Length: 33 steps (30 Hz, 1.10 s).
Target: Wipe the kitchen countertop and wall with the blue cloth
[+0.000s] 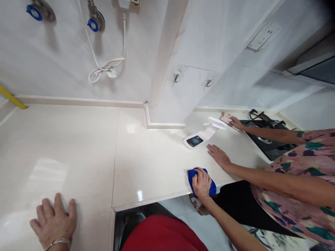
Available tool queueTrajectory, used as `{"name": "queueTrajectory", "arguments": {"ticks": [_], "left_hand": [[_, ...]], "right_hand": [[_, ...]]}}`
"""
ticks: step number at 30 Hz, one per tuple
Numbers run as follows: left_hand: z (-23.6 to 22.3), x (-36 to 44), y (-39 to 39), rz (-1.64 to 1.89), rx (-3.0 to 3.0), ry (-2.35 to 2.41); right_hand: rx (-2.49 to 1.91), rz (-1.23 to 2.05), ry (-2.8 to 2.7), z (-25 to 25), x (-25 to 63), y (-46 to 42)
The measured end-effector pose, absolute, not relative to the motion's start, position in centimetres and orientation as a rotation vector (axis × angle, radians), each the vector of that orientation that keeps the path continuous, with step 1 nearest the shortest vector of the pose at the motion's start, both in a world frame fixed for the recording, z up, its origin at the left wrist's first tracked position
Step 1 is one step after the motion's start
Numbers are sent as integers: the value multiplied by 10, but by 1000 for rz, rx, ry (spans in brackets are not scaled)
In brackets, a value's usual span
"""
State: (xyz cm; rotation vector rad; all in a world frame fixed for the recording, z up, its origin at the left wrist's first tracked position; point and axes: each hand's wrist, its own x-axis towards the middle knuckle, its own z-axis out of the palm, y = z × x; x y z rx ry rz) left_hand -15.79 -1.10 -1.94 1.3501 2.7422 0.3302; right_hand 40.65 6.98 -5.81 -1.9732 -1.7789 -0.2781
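My left hand (56, 220) lies flat on the white countertop (86, 150) at the lower left, fingers spread, with a bracelet at the wrist. At the counter's front edge my right hand (202, 184) presses down on a blue cloth (193, 177), its fingers curled over it. Part of the cloth hangs past the edge. Beyond my right hand a white spray bottle (206, 134) with a dark label stands on the counter, apart from both my hands.
A co-worker in a patterned top (303, 174) stands at the right, one hand (219, 157) flat on the counter, the other on a pinkish cloth (225, 118). A black gas stove (267, 134) lies behind those arms. White cords (101, 68) hang on the wall; a yellow pipe (13, 97) is at left.
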Motion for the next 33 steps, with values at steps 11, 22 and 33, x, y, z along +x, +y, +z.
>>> {"name": "queueTrajectory", "arguments": {"ticks": [11, 22, 33], "left_hand": [[-12, -150, -11, 478, 1386, 2750], [-21, -159, -12, 394, 1389, 2762], [-15, -157, -11, 346, 1339, 2743]], "right_hand": [[-1618, -100, -2197, -45, 284, 56], [-1261, 374, -2319, -33, 156, 53], [-1604, 107, -2077, -44, 342, 69]]}}
